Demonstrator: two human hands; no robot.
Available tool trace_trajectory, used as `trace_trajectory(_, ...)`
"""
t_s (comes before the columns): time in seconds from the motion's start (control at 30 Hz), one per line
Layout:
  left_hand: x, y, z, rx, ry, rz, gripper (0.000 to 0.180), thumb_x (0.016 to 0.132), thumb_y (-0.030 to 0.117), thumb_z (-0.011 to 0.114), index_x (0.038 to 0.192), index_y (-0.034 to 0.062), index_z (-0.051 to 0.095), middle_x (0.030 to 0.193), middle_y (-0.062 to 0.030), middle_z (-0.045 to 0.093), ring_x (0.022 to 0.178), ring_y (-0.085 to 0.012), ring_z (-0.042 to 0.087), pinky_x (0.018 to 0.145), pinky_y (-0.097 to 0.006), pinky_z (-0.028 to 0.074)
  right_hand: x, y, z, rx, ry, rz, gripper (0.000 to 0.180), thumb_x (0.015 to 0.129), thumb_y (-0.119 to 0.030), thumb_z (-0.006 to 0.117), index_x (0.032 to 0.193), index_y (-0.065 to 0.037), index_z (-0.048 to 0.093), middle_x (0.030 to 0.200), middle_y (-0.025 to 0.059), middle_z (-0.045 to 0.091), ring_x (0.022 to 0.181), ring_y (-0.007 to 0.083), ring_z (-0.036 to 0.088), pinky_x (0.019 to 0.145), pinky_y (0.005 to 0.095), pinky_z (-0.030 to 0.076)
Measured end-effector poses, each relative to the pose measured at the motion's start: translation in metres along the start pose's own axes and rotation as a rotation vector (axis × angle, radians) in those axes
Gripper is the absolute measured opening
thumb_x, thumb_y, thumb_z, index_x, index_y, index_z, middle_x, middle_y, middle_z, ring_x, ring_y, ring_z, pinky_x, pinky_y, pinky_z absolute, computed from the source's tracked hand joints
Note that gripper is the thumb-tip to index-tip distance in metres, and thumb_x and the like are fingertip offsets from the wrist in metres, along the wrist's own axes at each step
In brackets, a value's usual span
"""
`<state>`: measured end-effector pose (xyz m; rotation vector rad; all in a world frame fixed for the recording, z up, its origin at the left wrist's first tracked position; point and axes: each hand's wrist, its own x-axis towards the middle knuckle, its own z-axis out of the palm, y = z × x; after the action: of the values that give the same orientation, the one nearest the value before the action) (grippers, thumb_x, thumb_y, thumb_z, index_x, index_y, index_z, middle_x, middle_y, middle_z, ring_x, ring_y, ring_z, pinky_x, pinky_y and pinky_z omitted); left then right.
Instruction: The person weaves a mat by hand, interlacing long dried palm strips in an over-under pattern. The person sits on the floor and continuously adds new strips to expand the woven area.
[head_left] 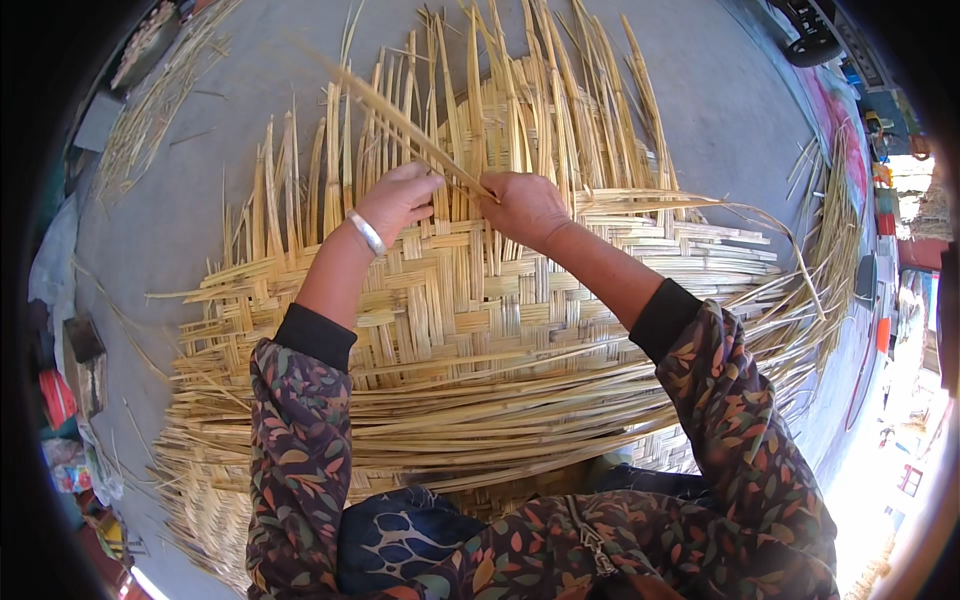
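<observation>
A partly woven mat (440, 290) of flat yellow reed strips lies on the floor in front of me, its loose upright strips fanning out at the far side. My right hand (525, 208) is closed on the near end of a long reed strip (405, 122), which slants up to the far left; its far tip is blurred. Just left of it, my left hand (395, 203), with a silver bangle at the wrist, hovers over the weave's upper edge. Its fingers are loosely apart, close under the slanting strip; whether they touch it is unclear.
A bundle of loose reed strips (500, 425) lies across the mat near my knees. More reeds lie on the grey floor at the far left (160, 110) and along the right (830, 250). Boxes and bags (70, 470) line the left edge.
</observation>
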<state>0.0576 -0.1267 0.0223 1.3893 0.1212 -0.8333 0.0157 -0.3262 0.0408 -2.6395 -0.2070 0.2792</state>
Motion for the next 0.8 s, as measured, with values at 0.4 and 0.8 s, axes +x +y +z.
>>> trace_trajectory(0.4, 0.047, -0.003, 0.022, 0.428, 0.223, -0.039, 0.056, 0.070, 0.022, 0.078, 0.112, -0.0014, 0.050, 0.087, -0.0087, 0.062, 0.076, -0.0187, 0.062, 0.067, -0.036, 0.051, -0.008, 0.000, 0.000, 0.225, 0.079, 0.205, 0.022, 0.079, -0.024, 0.054, 0.090, -0.006, 0.057, 0.073, 0.0183, 0.062, 0.072, 0.0357, 0.061, 0.068, 0.0448, 0.048)
trace_trajectory(0.8, 0.039, 0.009, 0.019, -0.032, 0.055, 0.266, 0.027, 0.082, 0.013, 0.066, 0.104, -0.0008, 0.057, 0.094, -0.0103, 0.067, 0.086, -0.0156, 0.061, 0.083, -0.030, 0.046, -0.003, 0.008, 0.013, 0.303, 0.063, 0.293, 0.025, 0.077, -0.022, 0.057, 0.092, -0.002, 0.057, 0.077, 0.0214, 0.062, 0.071, 0.0359, 0.061, 0.067, 0.0431, 0.048)
